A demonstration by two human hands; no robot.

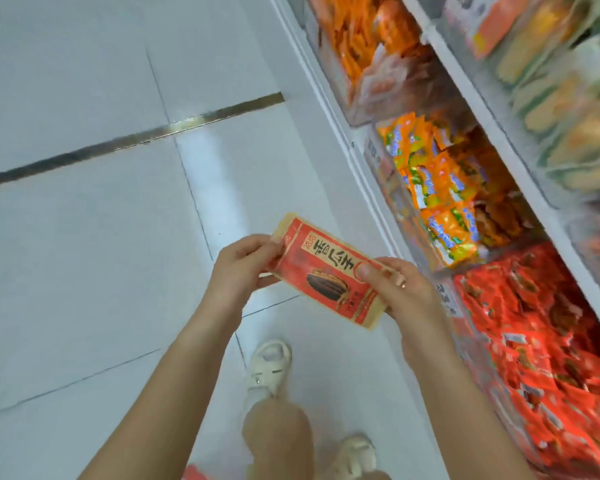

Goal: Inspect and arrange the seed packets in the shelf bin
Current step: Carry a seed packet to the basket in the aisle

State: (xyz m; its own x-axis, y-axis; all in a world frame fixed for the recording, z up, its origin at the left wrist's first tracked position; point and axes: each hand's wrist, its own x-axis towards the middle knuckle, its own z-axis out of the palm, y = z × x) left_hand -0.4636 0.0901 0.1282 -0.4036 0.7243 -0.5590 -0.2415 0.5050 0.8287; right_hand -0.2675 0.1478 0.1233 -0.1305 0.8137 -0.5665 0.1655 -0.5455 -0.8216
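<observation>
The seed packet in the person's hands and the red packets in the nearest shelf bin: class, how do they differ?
The seed packet is single, held flat over the floor between the left hand and right hand; the red packets lie heaped in their bin. The held one shows tan edges and a clear seed picture; the binned ones are blurred. Both are mainly red.
</observation>
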